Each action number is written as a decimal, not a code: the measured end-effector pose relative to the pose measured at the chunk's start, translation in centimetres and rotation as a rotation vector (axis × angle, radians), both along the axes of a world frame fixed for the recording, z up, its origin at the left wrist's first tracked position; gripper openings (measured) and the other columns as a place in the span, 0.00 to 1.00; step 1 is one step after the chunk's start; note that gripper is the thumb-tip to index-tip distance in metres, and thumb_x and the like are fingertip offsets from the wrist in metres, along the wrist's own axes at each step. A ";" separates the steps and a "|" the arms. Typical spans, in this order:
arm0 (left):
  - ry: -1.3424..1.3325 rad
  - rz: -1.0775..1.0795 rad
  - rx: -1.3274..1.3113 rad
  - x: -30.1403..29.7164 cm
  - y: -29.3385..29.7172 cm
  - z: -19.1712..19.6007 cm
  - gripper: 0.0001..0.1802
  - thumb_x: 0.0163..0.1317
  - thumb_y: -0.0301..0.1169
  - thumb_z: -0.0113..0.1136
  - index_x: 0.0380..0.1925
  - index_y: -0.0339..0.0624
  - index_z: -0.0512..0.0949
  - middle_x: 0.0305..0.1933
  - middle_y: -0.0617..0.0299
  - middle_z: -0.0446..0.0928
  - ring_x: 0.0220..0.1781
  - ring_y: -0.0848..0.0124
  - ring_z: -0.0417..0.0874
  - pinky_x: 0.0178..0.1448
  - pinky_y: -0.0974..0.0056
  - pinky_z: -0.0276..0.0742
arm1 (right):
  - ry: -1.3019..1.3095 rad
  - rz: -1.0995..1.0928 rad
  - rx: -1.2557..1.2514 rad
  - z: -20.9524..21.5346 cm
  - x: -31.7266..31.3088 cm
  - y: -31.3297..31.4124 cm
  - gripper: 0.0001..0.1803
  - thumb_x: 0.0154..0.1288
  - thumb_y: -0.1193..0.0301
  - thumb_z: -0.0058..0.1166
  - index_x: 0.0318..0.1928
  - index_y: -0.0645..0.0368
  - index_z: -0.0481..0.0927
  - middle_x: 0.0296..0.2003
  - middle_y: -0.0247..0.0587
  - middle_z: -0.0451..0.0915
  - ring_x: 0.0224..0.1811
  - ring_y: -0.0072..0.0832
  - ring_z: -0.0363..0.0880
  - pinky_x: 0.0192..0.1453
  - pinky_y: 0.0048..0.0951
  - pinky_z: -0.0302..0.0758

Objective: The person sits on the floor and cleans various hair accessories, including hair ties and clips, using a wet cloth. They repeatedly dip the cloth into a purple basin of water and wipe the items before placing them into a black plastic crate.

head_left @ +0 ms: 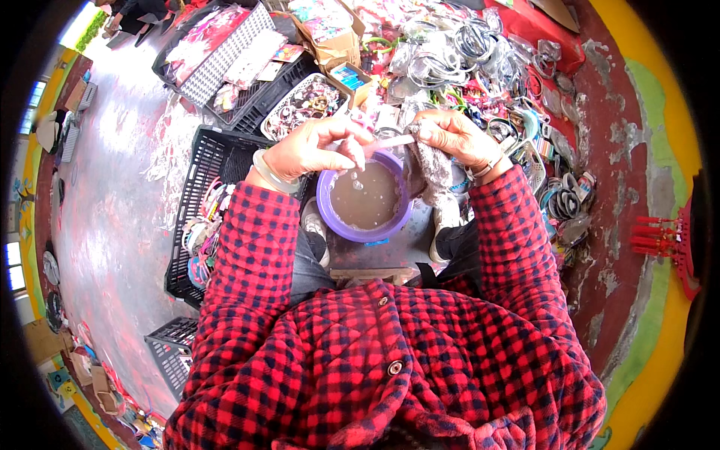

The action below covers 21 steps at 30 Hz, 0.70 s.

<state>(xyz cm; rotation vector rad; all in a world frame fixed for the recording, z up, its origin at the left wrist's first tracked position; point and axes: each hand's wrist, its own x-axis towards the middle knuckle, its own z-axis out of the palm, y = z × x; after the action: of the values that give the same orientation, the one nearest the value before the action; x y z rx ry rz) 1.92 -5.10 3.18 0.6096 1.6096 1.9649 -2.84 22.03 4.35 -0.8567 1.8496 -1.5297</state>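
A purple basin [325,204] of murky, greyish-brown water stands on the floor between my feet. Above its far rim, a pale pinkish strip [391,142], perhaps a headband, stretches between my two hands. My left hand [304,152] pinches a pale pink part at one end, its fingers closed. On the other end, my right hand [454,139] is closed on the strip together with a wet grey cloth [431,171]. The cloth hangs down over the basin's right side. Drops or bubbles show just below my left fingers.
Black plastic crates [196,217] stand at the left, with hair bands inside. A white basket [306,105] of small accessories sits beyond the basin, beside a cardboard box [330,37]. Piles of bagged headbands [472,56] spread across the far right. A low wooden piece [371,274] lies before me.
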 end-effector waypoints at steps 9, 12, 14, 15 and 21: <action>0.740 0.143 -0.538 -0.6 2.8 -1.8 0.06 0.54 0.26 0.59 0.26 0.33 0.76 0.27 0.62 0.74 0.33 0.72 0.75 0.36 0.67 0.69 | 0.430 -0.017 0.304 -0.5 0.8 -2.6 0.14 0.63 0.61 0.48 0.35 0.61 0.75 0.23 0.49 0.75 0.25 0.40 0.74 0.32 0.35 0.70; 0.360 0.058 -0.360 -0.2 2.3 -1.9 0.06 0.56 0.25 0.58 0.27 0.31 0.76 0.27 0.61 0.74 0.29 0.74 0.76 0.34 0.69 0.70 | 0.389 0.025 0.254 -0.2 0.9 -2.8 0.14 0.63 0.61 0.48 0.34 0.61 0.75 0.23 0.46 0.74 0.24 0.35 0.71 0.32 0.34 0.69; 0.167 0.039 -0.223 0.2 2.1 -1.8 0.06 0.57 0.25 0.56 0.28 0.30 0.77 0.28 0.60 0.75 0.27 0.74 0.76 0.33 0.71 0.71 | 0.395 0.057 0.180 -0.3 0.7 -2.5 0.14 0.64 0.62 0.48 0.33 0.61 0.75 0.22 0.41 0.74 0.24 0.29 0.69 0.31 0.31 0.68; 0.165 0.045 -0.174 0.2 1.9 -1.7 0.06 0.58 0.25 0.57 0.28 0.31 0.78 0.28 0.61 0.75 0.27 0.75 0.76 0.32 0.71 0.71 | 0.331 0.038 0.137 -0.1 0.7 -2.2 0.14 0.64 0.62 0.48 0.33 0.60 0.75 0.22 0.36 0.72 0.24 0.25 0.67 0.30 0.28 0.66; 0.021 0.028 0.042 0.4 1.5 -0.2 0.06 0.57 0.26 0.58 0.31 0.33 0.79 0.31 0.61 0.76 0.32 0.74 0.77 0.38 0.70 0.71 | 0.014 -0.009 -0.078 0.0 0.6 -0.7 0.13 0.65 0.60 0.49 0.29 0.56 0.73 0.21 0.17 0.61 0.24 0.09 0.54 0.26 0.15 0.52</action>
<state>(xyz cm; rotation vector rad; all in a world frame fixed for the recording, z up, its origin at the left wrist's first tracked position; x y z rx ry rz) 2.32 -3.65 2.97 0.6292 1.6015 2.0233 -2.27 21.33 4.33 -0.8983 1.8155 -1.6147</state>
